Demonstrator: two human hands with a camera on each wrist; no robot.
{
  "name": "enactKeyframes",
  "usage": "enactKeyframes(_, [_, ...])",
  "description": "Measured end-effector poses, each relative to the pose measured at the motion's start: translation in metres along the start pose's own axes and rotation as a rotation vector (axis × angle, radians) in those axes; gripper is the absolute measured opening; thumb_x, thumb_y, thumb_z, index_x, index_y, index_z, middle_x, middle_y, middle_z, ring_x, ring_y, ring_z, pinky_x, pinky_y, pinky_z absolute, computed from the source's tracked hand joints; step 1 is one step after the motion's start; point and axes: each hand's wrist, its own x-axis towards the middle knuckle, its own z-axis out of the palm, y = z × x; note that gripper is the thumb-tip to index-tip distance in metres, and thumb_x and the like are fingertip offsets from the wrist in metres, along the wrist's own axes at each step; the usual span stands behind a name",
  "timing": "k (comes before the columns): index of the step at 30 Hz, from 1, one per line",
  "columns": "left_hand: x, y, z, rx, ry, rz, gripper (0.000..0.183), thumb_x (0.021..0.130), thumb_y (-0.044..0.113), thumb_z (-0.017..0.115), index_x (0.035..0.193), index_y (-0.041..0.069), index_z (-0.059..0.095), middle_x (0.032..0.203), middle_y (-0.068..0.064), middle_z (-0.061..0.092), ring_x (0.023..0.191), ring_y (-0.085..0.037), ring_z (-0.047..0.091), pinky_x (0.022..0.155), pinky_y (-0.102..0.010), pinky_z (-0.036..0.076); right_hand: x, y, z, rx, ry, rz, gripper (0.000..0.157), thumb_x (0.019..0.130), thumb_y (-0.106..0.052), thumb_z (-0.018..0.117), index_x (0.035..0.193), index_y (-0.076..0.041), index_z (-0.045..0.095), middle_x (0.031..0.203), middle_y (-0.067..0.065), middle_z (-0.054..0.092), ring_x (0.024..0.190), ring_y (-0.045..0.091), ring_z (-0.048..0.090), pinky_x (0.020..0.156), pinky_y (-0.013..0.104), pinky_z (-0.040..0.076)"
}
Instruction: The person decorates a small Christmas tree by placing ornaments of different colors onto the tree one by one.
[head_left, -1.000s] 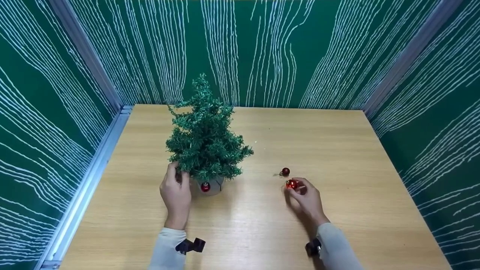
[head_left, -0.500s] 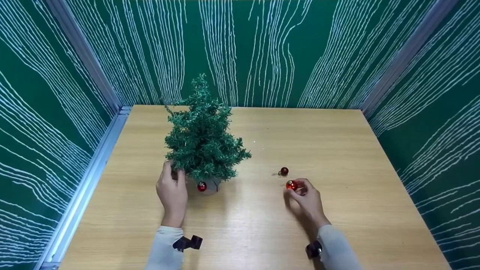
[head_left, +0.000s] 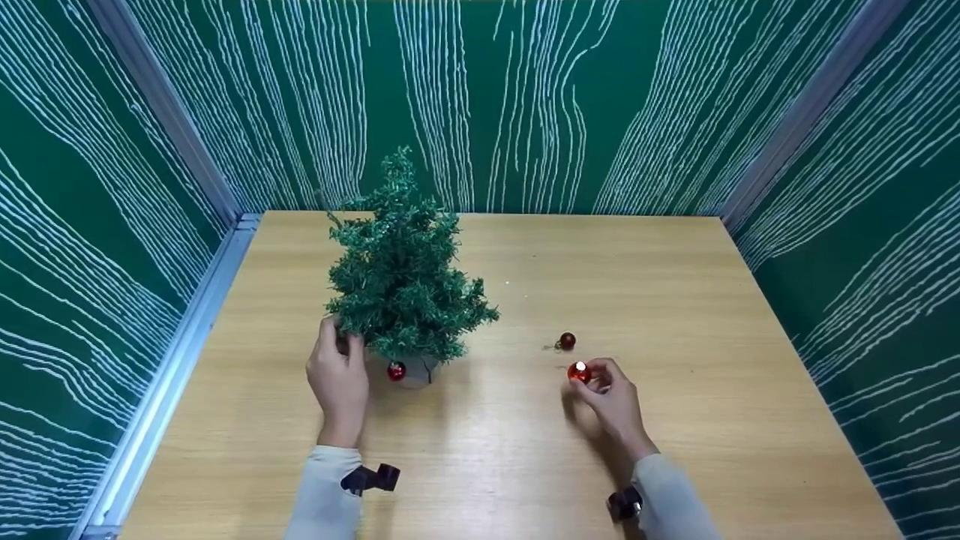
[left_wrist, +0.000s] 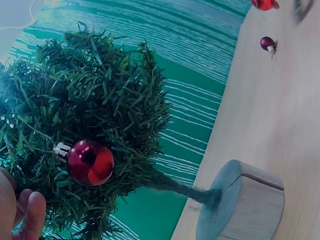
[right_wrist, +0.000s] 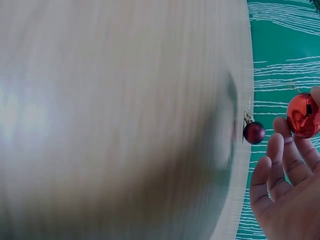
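A small green Christmas tree (head_left: 405, 277) on a round wooden base (left_wrist: 260, 205) stands left of centre. My left hand (head_left: 337, 382) pinches at its lower left branches, fingertips partly hidden in the foliage. A shiny red bauble (left_wrist: 91, 162) hangs by a thin gold loop from a low branch, to the right of that hand in the head view. Right of the tree, my right hand (head_left: 615, 405) holds another red bauble (head_left: 578, 372) between thumb and fingertips, low over the table. Its other fingers (right_wrist: 275, 150) are spread loosely in the right wrist view.
A dark red bauble (head_left: 568, 341) lies on the wooden table (head_left: 675, 315), just beyond the right hand. Green walls (head_left: 645, 67) with white wavy lines enclose the back and both sides. A metal rail (head_left: 180, 330) runs along the left edge.
My left hand and the tree with its hanging bauble have shifted slightly left. The bauble in my right hand has tilted, and its cap now shows bright on top.
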Motion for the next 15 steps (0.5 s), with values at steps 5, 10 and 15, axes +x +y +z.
enactKeyframes(5, [0.001, -0.001, 0.000, 0.016, 0.016, 0.017, 0.018, 0.092, 0.006, 0.058, 0.110, 0.002, 0.062, 0.080, -0.014, 0.065, 0.065, -0.025, 0.057, 0.058, -0.039, 0.042, -0.004, -0.003, 0.001, 0.001, 0.010, -0.013, 0.031, 0.083, -0.012, 0.079, 0.106, -0.006, 0.061, 0.087, 0.007, 0.063, 0.074, 0.013, 0.057, 0.066, 0.020, 0.047])
enactKeyframes(10, [0.001, -0.003, 0.000, 0.029, 0.023, 0.028, 0.021, 0.091, 0.006, 0.059, 0.111, 0.001, 0.062, 0.078, -0.015, 0.064, 0.063, -0.027, 0.056, 0.056, -0.042, 0.042, -0.009, -0.007, 0.003, 0.012, 0.023, -0.028, 0.029, 0.083, -0.011, 0.079, 0.104, -0.006, 0.060, 0.084, 0.006, 0.063, 0.072, 0.011, 0.057, 0.064, 0.019, 0.047])
enactKeyframes(15, [0.000, -0.003, 0.000, 0.010, 0.024, 0.018, 0.020, 0.091, 0.006, 0.061, 0.111, 0.001, 0.062, 0.080, -0.015, 0.066, 0.065, -0.026, 0.059, 0.058, -0.040, 0.044, -0.015, -0.012, 0.006, 0.044, 0.044, -0.041, 0.028, 0.082, -0.009, 0.079, 0.102, -0.005, 0.060, 0.083, 0.005, 0.063, 0.071, 0.011, 0.057, 0.063, 0.019, 0.046])
